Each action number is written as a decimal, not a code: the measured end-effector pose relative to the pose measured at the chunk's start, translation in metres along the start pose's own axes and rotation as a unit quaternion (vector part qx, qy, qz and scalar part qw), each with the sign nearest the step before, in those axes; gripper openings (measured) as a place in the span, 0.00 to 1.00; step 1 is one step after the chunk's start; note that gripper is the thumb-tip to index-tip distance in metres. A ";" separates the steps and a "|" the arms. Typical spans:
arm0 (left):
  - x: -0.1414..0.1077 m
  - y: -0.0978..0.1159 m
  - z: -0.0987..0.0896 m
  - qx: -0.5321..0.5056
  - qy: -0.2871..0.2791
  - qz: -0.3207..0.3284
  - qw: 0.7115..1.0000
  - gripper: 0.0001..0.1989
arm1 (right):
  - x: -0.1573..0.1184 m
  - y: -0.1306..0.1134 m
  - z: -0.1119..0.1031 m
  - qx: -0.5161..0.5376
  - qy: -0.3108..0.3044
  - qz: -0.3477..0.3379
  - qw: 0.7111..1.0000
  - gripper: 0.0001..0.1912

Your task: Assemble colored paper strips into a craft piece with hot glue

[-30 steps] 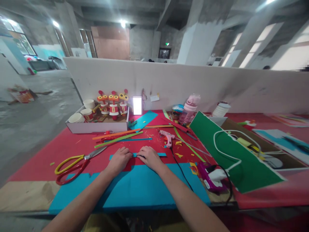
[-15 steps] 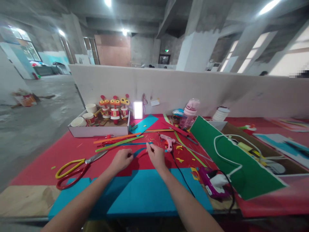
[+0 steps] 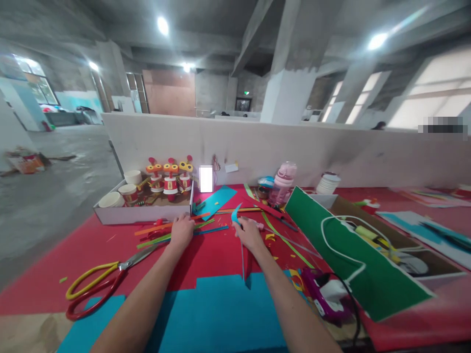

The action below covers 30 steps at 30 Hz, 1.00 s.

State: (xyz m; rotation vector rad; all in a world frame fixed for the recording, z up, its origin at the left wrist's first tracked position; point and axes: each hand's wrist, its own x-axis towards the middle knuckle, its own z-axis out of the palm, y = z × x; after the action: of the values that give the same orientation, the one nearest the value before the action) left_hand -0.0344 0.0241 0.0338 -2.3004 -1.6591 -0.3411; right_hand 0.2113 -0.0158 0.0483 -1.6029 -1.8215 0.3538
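Observation:
My right hand (image 3: 248, 232) pinches a curled blue paper strip (image 3: 236, 214); one end rises above the fingers and the rest hangs down. Stretched over several coloured paper strips, my left hand (image 3: 182, 230) has its fingers bent downward, and their tips are hidden. Under and beside it lie an orange strip (image 3: 150, 230), a green strip (image 3: 147, 241) and a flat blue strip (image 3: 211, 230). A pink glue gun (image 3: 259, 226) is mostly covered by my right hand. Large scissors (image 3: 123, 266) with yellow and red handles lie open at the left.
A shallow box (image 3: 143, 215) at the back left holds paper cups and three cup figures. Blue card (image 3: 224, 309) covers the near edge. On the right are a purple power strip (image 3: 324, 296), a green-sided box (image 3: 346, 264) and a pink bottle (image 3: 283, 184).
My left hand has moved forward onto the coloured strips. The right hand has lifted the curled blue strip, which lay on the table between the hands. The camera view has tilted up slightly.

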 end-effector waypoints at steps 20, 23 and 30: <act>-0.013 0.012 -0.015 -0.080 -0.068 0.002 0.994 0.13 | 0.016 -0.019 0.026 0.116 0.203 0.017 0.972 0.17; -0.013 0.011 -0.011 -0.061 -0.112 -0.007 0.992 0.11 | 0.003 -0.015 0.055 0.152 0.189 0.007 0.970 0.16; -0.008 0.005 -0.016 -0.055 -0.094 -0.049 0.993 0.11 | 0.005 0.008 0.070 0.324 0.170 0.094 0.926 0.17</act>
State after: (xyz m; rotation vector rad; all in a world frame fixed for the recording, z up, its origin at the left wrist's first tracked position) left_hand -0.0324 0.0095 0.0456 -2.4005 -1.8936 -0.2474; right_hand 0.1731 0.0060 -0.0064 -1.2636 -1.1228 0.6441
